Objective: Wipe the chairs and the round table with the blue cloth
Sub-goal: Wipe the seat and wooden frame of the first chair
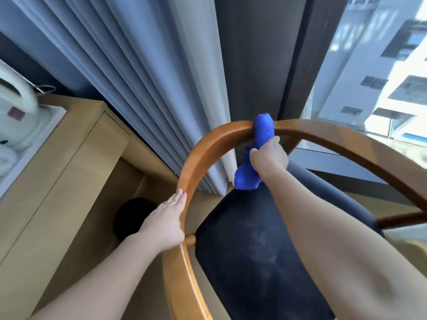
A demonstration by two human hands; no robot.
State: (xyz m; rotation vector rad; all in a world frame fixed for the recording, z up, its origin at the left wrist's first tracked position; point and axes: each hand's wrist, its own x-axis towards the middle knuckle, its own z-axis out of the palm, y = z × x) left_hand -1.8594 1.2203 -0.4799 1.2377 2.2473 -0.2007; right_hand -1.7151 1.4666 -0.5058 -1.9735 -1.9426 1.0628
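A chair with a curved wooden back rail point(209, 144) and a dark seat cushion point(254, 250) fills the middle of the head view. My right hand point(269, 155) grips the blue cloth point(263, 131), which is draped over the top of the rail; its loose end hangs down toward the seat. My left hand point(165, 224) rests flat, fingers straight, against the outer left side of the rail. The round table is not in view.
A light wooden desk point(57, 169) stands at the left with a white kettle point(16, 107) on a tray. Pleated curtains point(150, 77) hang behind the chair. A window point(381, 65) is at the right. A dark round object point(131, 215) sits below the desk.
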